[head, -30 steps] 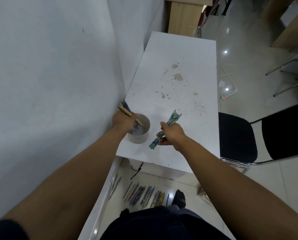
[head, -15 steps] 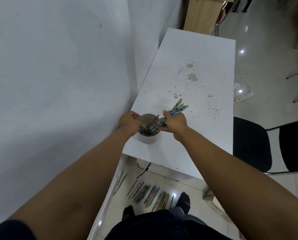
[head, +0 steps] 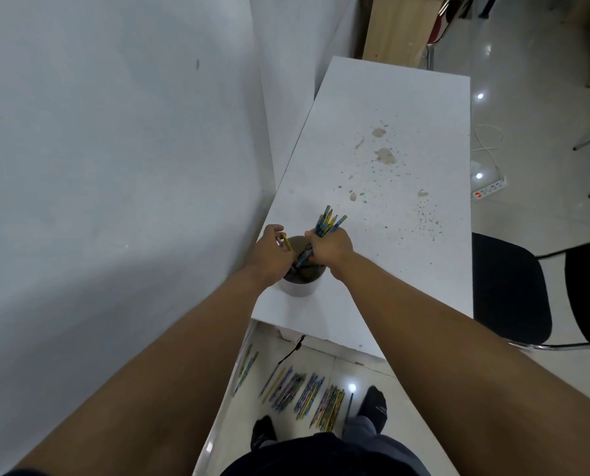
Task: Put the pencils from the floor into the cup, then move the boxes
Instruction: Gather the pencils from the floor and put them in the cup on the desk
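Worktop (head: 389, 269): white, stained. The cup (head: 300, 286) stands close to its near left corner.

Risk: both grips crowd the rim, so a sideways push could tip the cup over the near edge.

Right grip (head: 329, 249) is clenched round a bundle of pencils (head: 329, 221), lower ends in the cup. Released at a slant, some could fan out over the rim.

Left grip (head: 273, 255) pinches a yellow pencil (head: 286, 241) at the rim.

Cup: pale, round, dark inside. Bundle: thin, blue-and-yellow patterned, points up.

Floor pencils (head: 307, 395) lie in a row below the near edge.
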Demonstrator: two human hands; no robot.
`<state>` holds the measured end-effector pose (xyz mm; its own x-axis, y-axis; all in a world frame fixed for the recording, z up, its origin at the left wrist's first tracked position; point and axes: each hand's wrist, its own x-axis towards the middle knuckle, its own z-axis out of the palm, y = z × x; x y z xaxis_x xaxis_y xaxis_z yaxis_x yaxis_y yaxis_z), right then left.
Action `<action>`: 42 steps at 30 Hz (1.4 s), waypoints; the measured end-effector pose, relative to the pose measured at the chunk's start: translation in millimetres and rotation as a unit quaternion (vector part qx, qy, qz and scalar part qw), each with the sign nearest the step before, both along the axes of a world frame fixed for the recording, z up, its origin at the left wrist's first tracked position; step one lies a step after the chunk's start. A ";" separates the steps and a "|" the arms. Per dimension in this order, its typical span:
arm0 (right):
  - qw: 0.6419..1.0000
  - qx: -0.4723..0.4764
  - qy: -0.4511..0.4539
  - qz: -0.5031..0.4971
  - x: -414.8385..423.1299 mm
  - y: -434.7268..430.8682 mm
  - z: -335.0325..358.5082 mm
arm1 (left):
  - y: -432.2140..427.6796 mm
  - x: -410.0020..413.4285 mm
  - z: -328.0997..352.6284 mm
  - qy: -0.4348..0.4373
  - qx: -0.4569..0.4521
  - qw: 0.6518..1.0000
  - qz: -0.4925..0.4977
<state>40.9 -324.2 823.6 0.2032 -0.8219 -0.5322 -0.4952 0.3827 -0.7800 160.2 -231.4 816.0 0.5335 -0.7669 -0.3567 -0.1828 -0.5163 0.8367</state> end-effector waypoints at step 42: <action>0.968 -0.197 0.051 0.146 -44.3 50.5 55.3 | 50.1 -5.6 22.6 -0.086 0.009 0.996 -0.022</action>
